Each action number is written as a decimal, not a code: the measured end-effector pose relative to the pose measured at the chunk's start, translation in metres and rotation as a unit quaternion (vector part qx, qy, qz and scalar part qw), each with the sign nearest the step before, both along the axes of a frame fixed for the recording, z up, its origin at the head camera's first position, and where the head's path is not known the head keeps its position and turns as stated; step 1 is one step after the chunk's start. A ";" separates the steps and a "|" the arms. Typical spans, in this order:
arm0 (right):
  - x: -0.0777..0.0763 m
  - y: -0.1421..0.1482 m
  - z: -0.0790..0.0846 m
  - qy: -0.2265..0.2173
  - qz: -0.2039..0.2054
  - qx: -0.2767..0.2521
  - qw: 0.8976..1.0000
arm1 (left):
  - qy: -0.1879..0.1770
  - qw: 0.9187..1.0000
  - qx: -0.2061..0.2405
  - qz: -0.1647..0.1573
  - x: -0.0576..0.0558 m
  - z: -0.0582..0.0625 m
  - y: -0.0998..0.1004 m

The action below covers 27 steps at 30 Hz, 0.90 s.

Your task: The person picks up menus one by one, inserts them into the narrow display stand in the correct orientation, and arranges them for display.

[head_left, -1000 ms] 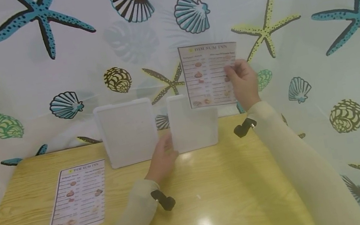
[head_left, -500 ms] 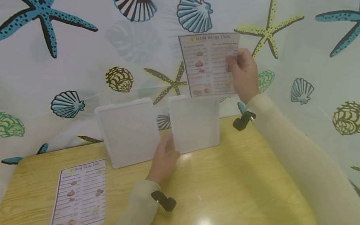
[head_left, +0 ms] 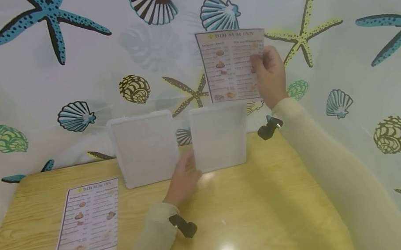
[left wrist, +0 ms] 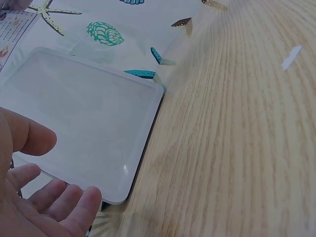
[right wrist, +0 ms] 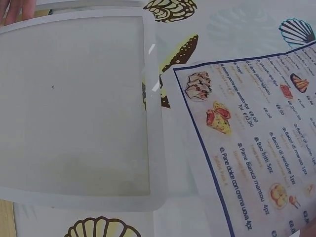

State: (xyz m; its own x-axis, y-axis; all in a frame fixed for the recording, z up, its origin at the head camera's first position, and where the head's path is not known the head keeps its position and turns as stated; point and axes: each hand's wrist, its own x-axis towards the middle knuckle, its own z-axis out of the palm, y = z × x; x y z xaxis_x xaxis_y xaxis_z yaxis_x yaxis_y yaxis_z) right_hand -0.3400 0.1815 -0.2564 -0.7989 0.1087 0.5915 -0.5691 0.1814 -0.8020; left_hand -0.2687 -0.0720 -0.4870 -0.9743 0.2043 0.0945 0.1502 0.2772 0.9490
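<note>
My right hand [head_left: 272, 74] pinches a printed menu [head_left: 228, 64], headed "DIM SUM INN", by its right edge. The sheet is upright above a white-rimmed rectangular panel [head_left: 220, 137]; its lower part also shows in the right wrist view as a menu [right wrist: 256, 133] with food pictures. My left hand [head_left: 183, 179] is at that panel's left edge. In the left wrist view, its thumb [left wrist: 37, 138] overlaps the panel's face and its relaxed fingers [left wrist: 84, 207] lie along the edge. Left of this stands a second white panel [head_left: 146, 150].
Another menu sheet [head_left: 86, 221] lies face up at the left of the wooden table [head_left: 250, 223]. Behind the table hangs a pale curtain [head_left: 94, 72] printed with shells and starfish. A small white strip [left wrist: 291, 58] lies on the tabletop.
My right hand has raised the menu from in front of the right panel's upper part to above it. The left hand stays at the panel's edge.
</note>
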 end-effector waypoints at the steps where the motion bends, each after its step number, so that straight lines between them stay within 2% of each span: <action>1: 0.000 -0.001 0.001 -0.002 -0.002 0.004 1.000 | -0.001 1.000 -0.002 0.001 0.000 0.000 0.000; 9: -0.004 -0.006 0.002 -0.029 -0.018 0.040 0.999 | -0.010 1.000 0.003 0.001 0.002 0.001 -0.002; 17: -0.019 -0.001 0.006 -0.012 -0.028 0.070 0.997 | -0.011 1.000 0.010 -0.005 0.001 -0.001 -0.002; 24: -0.034 0.001 0.000 -0.035 0.004 0.067 0.997 | -0.011 1.000 0.007 -0.002 0.003 0.001 -0.002; 27: -0.037 0.002 -0.003 -0.043 0.005 0.072 0.996 | -0.013 1.000 0.006 -0.001 0.002 0.000 -0.002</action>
